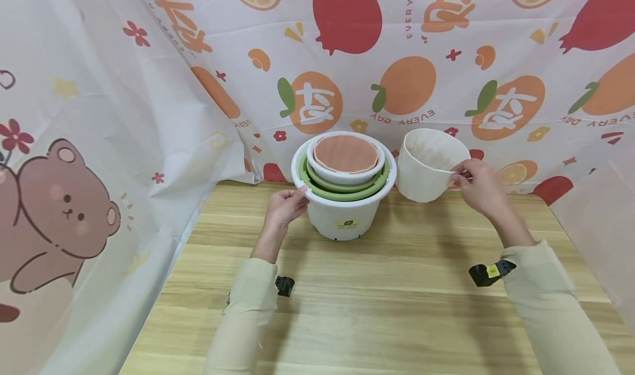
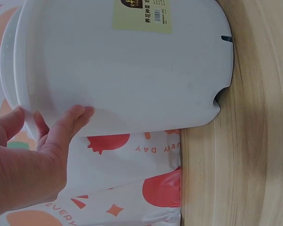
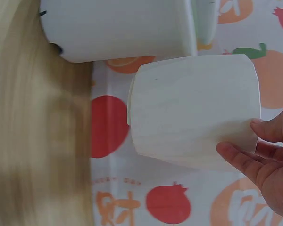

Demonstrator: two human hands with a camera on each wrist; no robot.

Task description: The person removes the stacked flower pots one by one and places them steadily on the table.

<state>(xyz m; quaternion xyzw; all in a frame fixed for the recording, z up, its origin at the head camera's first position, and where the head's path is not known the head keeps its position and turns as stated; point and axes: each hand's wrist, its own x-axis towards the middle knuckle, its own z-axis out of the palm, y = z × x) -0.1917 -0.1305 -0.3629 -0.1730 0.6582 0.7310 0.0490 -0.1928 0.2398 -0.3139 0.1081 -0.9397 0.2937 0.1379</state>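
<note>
A large white plant pot [image 1: 322,215] with a yellow label stands upright on the table. Nested inside it are green pots [image 1: 347,196], a smaller white pot [image 1: 342,177] and a terracotta-coloured one [image 1: 345,153] on top. My left hand [image 1: 283,209] pinches the big pot's rim at its near left; in the left wrist view the thumb is at the rim and the other fingers lie along the wall. To the right, my right hand [image 1: 478,185] pinches the rim of a thin-walled white grow bag [image 1: 421,176], which appears raised and tilted beside the stack.
The wooden table [image 1: 367,309] runs from the stack toward me. Behind it hangs a fruit-printed sheet [image 1: 347,99], close to the pots. Another sheet with a bear print [image 1: 74,215] hangs at the left. Dark wrist cameras sit on both sleeves.
</note>
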